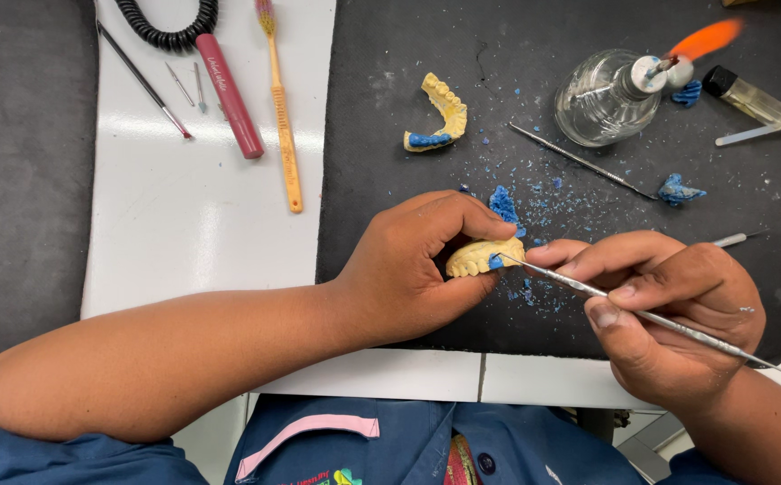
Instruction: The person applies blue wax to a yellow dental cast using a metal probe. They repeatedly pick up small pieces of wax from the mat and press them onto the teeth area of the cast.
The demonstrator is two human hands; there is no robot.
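My left hand (413, 265) grips a yellow dental cast (478, 257) with a row of teeth and a dab of blue wax at its right end. My right hand (669, 305) pinches a thin metal carving tool (669, 323) like a pen, and the tool's tip touches the blue wax on the cast. Both hands hover over a black mat (408, 135) strewn with blue wax crumbs. A lump of blue wax (503, 203) lies just behind the cast.
A second yellow cast with blue wax (440, 115) lies farther back. A lit glass spirit lamp (608, 97), another metal tool (579, 160), a small vial (750, 97) and wax bits (678, 189) sit at right. A toothbrush (281, 108), maroon pen (229, 94), coiled cord (170, 27) lie left.
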